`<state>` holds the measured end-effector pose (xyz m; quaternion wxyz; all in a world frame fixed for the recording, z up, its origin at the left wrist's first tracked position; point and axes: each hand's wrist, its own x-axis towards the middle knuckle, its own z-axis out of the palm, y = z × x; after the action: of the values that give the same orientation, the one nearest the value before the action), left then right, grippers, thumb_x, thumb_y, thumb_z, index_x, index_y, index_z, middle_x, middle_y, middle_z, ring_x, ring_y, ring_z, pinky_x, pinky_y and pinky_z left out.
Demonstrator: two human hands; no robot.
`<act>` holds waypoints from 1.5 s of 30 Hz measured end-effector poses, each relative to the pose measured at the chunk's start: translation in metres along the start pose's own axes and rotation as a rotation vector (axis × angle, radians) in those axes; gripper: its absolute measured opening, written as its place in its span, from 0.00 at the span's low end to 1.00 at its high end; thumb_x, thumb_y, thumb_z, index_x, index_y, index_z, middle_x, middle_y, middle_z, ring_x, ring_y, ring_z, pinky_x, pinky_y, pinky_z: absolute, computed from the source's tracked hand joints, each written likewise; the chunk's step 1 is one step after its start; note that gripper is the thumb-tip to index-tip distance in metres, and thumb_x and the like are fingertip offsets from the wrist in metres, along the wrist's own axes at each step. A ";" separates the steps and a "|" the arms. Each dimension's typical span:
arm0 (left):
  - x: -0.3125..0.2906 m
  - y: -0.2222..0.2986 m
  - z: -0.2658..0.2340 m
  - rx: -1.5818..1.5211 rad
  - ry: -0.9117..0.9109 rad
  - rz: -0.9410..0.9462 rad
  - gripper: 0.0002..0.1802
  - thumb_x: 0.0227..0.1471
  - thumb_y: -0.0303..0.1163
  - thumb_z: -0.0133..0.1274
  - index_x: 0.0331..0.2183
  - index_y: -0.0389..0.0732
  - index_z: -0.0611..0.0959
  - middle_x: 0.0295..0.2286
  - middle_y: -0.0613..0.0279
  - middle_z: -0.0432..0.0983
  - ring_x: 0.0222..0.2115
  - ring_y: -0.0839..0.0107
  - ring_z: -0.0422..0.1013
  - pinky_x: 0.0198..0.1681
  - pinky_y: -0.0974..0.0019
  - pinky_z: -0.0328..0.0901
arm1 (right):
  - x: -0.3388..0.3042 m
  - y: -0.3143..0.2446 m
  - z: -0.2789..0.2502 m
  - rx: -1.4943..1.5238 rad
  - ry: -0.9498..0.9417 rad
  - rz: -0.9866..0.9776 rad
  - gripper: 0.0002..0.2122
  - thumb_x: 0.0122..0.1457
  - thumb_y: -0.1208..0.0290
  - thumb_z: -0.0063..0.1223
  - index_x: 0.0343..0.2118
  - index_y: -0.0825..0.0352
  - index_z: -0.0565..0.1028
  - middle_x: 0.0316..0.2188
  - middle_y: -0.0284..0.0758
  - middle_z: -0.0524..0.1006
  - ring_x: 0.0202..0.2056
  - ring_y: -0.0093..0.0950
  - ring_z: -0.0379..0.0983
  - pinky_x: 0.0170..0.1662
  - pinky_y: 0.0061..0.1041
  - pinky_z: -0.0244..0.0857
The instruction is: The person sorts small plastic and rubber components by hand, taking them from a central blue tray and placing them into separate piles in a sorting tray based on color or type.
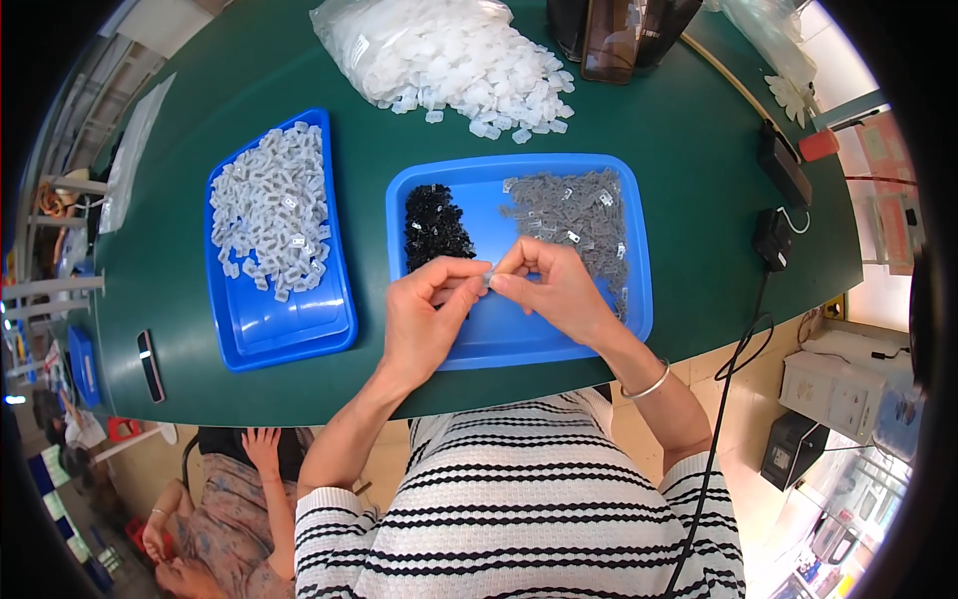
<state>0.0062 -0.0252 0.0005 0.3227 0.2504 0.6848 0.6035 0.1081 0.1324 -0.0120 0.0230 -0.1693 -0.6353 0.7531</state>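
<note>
Over the near middle of a wide blue tray (519, 352), my left hand (427, 311) and my right hand (555, 288) meet fingertip to fingertip. Both pinch a small grey plastic part (487, 278), mostly covered by the fingers. Inside the tray, a heap of small black parts (437, 225) lies at the left, partly behind my left hand. A larger pile of thin grey parts (574, 215) fills the right side, beyond my right hand. A second blue tray (284, 334) to the left bears many pale grey clip-like pieces (269, 205).
At the far side, a clear bag (349, 45) spills white translucent pieces (479, 75) onto the green table (379, 140). A phone (151, 365) lies near the left edge. A dark adapter with its cable (771, 240) is at the right. Another person (235, 509) sits at lower left.
</note>
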 end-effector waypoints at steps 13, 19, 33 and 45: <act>0.036 -0.009 -0.174 0.932 0.623 0.253 0.07 0.49 0.25 0.58 0.34 0.41 0.83 0.28 0.61 0.79 0.27 0.69 0.73 0.32 0.66 0.67 | -0.001 0.008 0.011 -1.225 -0.036 -0.609 0.08 0.47 0.79 0.53 0.32 0.69 0.73 0.26 0.36 0.70 0.28 0.33 0.72 0.29 0.29 0.70; 0.057 0.014 -0.150 1.221 0.598 0.519 0.09 0.44 0.23 0.58 0.32 0.42 0.83 0.30 0.57 0.76 0.33 0.59 0.69 0.38 0.61 0.64 | 0.000 0.017 0.006 -1.213 -0.024 -0.606 0.05 0.47 0.79 0.51 0.28 0.68 0.69 0.24 0.37 0.67 0.26 0.34 0.70 0.27 0.30 0.68; 0.202 -0.004 -0.055 1.120 0.032 0.648 0.05 0.46 0.26 0.56 0.29 0.39 0.82 0.26 0.55 0.75 0.35 0.54 0.71 0.36 0.55 0.67 | -0.022 -0.016 -0.015 -0.199 0.071 -0.020 0.02 0.56 0.81 0.54 0.32 0.72 0.76 0.28 0.31 0.75 0.29 0.18 0.72 0.29 0.16 0.69; 0.114 0.036 -0.016 0.214 -0.082 0.223 0.07 0.50 0.23 0.54 0.35 0.38 0.82 0.21 0.76 0.66 0.24 0.86 0.62 0.29 0.79 0.59 | -0.022 -0.008 -0.028 0.122 0.200 -0.237 0.04 0.55 0.84 0.53 0.34 0.72 0.75 0.32 0.32 0.73 0.33 0.20 0.71 0.36 0.18 0.72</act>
<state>-0.0827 0.0530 0.0214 0.2528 0.3823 0.6992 0.5486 0.1351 0.1545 -0.0029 0.1853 -0.1655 -0.5984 0.7617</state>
